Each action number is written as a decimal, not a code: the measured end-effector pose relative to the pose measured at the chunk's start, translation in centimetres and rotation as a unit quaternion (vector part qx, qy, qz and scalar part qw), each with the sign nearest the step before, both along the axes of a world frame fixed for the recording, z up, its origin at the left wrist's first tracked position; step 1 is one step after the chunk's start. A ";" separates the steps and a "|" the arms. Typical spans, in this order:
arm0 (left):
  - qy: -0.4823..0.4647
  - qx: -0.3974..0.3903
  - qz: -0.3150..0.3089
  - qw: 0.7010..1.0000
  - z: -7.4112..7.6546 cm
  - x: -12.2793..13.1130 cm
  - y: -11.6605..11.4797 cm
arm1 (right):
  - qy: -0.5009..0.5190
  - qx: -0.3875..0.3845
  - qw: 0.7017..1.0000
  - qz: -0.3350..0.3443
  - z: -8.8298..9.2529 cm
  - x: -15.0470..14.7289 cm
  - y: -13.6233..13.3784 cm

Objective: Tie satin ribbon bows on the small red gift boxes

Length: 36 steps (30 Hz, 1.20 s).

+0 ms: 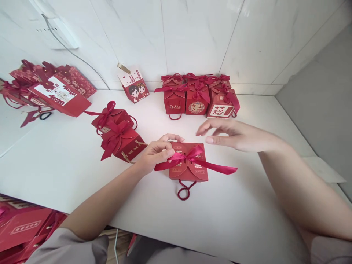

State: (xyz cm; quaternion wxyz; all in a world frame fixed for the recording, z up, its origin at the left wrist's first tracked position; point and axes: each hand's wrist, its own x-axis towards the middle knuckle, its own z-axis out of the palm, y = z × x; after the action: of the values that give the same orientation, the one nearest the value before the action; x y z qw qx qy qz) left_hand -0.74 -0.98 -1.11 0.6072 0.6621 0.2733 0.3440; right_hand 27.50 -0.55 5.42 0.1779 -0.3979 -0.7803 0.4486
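White tabletop (82, 176) fills the view, with flat red cartons (22, 227) stacked below its near edge at the lower left. Near the middle of the table lies a small red box (189, 172), its scalloped flaps closed over the top and a twisted cord handle (184, 190) looping out of its near side. A pink satin ribbon (214, 167) crosses the flaps; one loop stands at the centre, while both tails trail loose, the right one reaching well past the box, so the bow looks only partly formed. The left hand (155, 154) pinches the ribbon at the knot with thumb and fingertips. The right hand (233, 135) hovers just beyond the box, fingers spread and holding nothing. To the left, two bowed boxes (118, 141) rest tilted against each other. Further back, a cluster of finished boxes (196, 99) stands by the marble wall (192, 36), a white-and-red box (134, 86) leans beside them, and more red packaging (55, 91) is piled at the far left.
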 end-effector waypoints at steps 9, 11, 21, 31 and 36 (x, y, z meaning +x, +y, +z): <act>0.086 0.017 0.050 0.995 0.1 0.3 -0.3 | 0.099 -0.075 0.985 0.120 -3.3 -2.5 0.8; 0.105 0.052 0.078 0.990 0.3 0.5 -0.7 | 0.112 -0.104 0.980 0.126 -3.6 -2.7 0.9; 0.174 0.199 0.182 0.947 0.4 1.1 -1.8 | 0.140 -0.134 0.977 0.092 -3.5 -3.1 0.4; 0.189 0.232 0.199 0.933 0.4 1.0 -1.7 | 0.122 -0.103 0.983 0.092 -3.4 -2.7 0.5; 0.191 0.238 0.210 0.929 0.1 0.9 -1.8 | 0.128 -0.110 0.981 0.097 -4.0 -2.6 0.8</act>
State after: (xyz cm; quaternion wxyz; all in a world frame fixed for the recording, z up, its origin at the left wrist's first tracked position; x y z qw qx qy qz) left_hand 0.17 -2.74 -0.97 0.2819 0.7679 0.4271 0.3854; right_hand 24.88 0.30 1.46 0.1871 -0.2767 -0.7317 0.5942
